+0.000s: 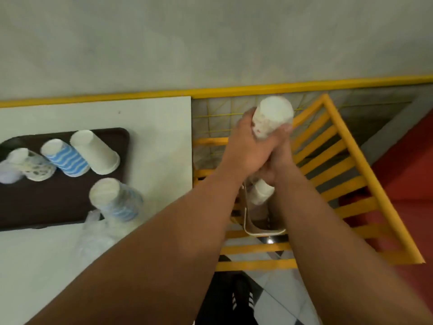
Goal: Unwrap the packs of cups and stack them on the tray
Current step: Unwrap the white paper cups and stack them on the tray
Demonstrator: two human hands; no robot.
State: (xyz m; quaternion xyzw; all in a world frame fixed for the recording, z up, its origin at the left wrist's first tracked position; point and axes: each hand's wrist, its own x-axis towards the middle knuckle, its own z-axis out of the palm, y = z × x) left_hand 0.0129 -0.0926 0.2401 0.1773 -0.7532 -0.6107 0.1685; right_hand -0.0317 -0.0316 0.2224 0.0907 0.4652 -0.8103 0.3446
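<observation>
Over the yellow rack, hands: the left hand (243, 146) and the right hand (278, 160) are pressed together, both wrapped round one stack of cups (273, 120) held off the table.
Left hand: its fingers curl round the upper part of the stack, just below the white closed end that points up and away.
Right hand: it grips lower down, its thumb tip showing at the right side of the stack; a further bit of white cup (260, 192) shows under both wrists, probably the lower end of the same stack, though blur makes that uncertain.
Why held so: two hands at different heights on one stack suits pulling a wrapper down or twisting it loose; I cannot tell whether any wrap is on it now.
Below the hands: a white-rimmed bin or bag (262, 228) sits on the rack (328, 165), likely placed to catch waste.
Table: the white table (152, 118) lies to the left, well apart from the held stack.
Tray: a dark tray (46, 207) on the table carries four stacks, rims down: a plain white one (96, 152), a blue-striped one (66, 158), a patterned one (29, 166), and another blue-striped one (117, 200) near the front edge.
Plastic: crumpled clear wrap (93, 235) lies just beside the tray's front corner, looking like discarded packaging.
Progress: mostly done by my reading; the held stack is not yet on the tray.
</observation>
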